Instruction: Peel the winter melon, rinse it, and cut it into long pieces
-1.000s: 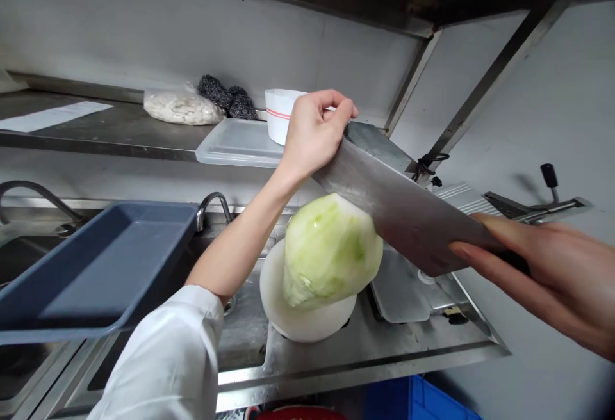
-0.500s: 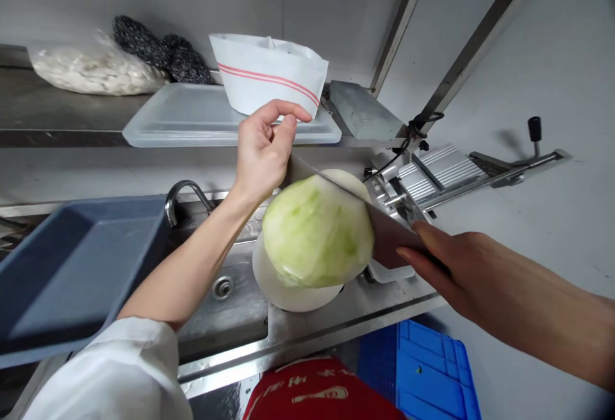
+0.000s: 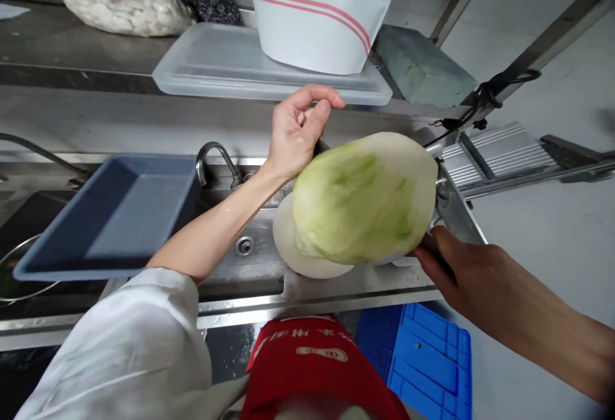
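A large peeled pale-green melon (image 3: pixel 362 199) hangs above a round white cutting board (image 3: pixel 313 265) beside the sink (image 3: pixel 223 273). My right hand (image 3: pixel 473 273) is closed around the handle of a knife (image 3: pixel 429 246), at the melon's right lower side. Most of the blade is hidden by the melon. At the upper left of the melon, my left hand (image 3: pixel 298 129) is closed, fingers curled, at the dark far end of the blade. Whether the melon still touches the board cannot be made out.
A blue-grey tray (image 3: pixel 139 196) sits left of the faucet (image 3: pixel 216 151). Ahead, the shelf holds a plastic lid (image 3: pixel 211 64), a white paper hat (image 3: pixel 307 16) and a bag of white pieces (image 3: pixel 125 4). A metal slicer (image 3: pixel 494 157) stands right, a blue crate (image 3: pixel 427 369) below.
The knife blade cut across the melon's top before; now the melon covers most of it. The melon appears larger and raised, its paler end swung into view. Both hands stay at the knife's ends.
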Demonstrator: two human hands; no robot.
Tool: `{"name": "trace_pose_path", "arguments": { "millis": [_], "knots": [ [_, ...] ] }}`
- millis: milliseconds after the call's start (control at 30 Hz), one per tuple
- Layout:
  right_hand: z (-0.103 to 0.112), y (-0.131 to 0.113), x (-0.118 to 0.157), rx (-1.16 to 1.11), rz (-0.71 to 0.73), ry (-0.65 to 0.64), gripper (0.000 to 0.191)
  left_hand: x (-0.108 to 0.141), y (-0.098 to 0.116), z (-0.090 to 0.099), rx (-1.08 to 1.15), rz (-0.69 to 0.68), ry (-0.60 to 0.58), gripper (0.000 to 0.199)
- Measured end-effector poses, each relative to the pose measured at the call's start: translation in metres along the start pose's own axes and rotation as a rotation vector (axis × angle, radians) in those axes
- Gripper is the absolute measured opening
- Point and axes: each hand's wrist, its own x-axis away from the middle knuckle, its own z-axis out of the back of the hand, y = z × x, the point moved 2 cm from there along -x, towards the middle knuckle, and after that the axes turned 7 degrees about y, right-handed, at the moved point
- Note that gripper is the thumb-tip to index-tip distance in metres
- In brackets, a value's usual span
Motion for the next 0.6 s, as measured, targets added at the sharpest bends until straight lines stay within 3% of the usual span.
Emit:
{"name": "trace_pose_path", "arguments": {
  "millis": [100,167,333,600],
  "knots": [
    [0.003,-0.004,0.003,-0.111,-0.009,-0.184,0.017,0.003,0.0,-0.002,0.025,0.006,-0.021,0.021],
    [0.006,-0.006,0.009,-0.156,-0.039,-0.216,0.014,0.007,0.0,-0.003,0.035,-0.005,-0.048,0.019],
    [0.001,-0.01,0.013,-0.026,-0.008,-0.12,0.013,0.01,-0.013,0.001,0.002,-0.069,-0.054,0.023],
    [-0.031,-0.014,0.015,0.224,0.128,0.015,0.025,0.01,-0.032,0.009,-0.119,-0.214,-0.035,0.045]
  ]
}}
